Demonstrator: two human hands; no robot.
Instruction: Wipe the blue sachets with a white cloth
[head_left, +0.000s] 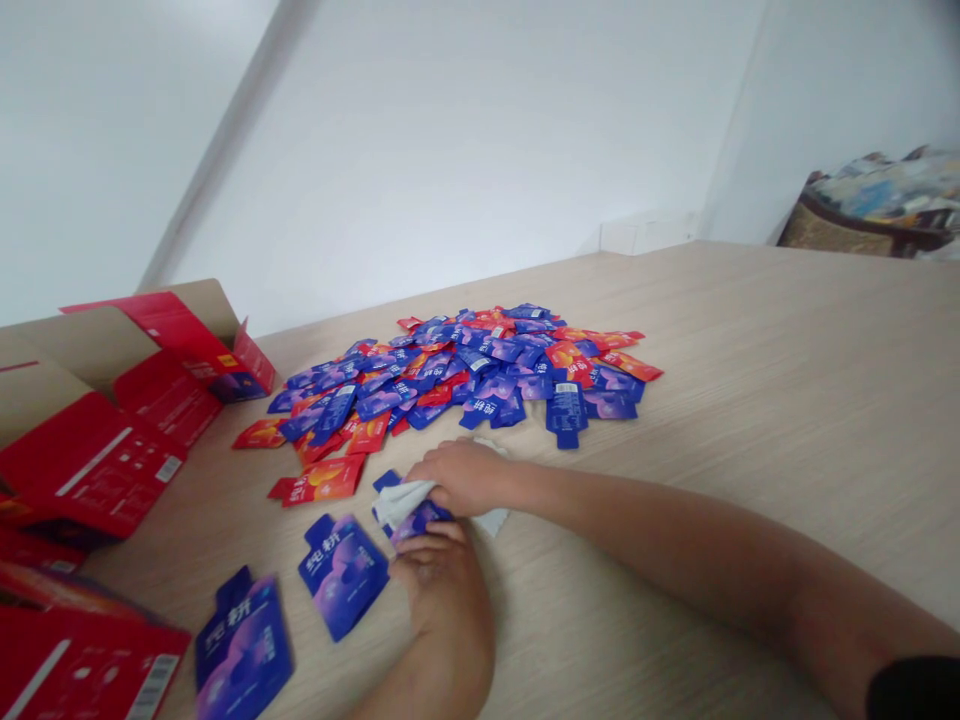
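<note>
My left hand (442, 590) and my right hand (461, 475) meet over one purple-blue sachet (412, 520) on the wooden table (750, 400). Both are closed on it, and a white strip or cloth (401, 498) shows between the fingers of the right hand. A second blue sachet (343, 573) lies flat just left of my left hand. A third one (244, 655) lies nearer the front edge. Beyond my hands spreads a wide pile of blue and red sachets (465, 375).
Open red-and-brown cardboard boxes (127, 400) lie flattened at the left edge, with more red cartons (67, 660) at the bottom left. A white wall stands behind the table. A woven basket with cloth (877, 215) sits at the far right.
</note>
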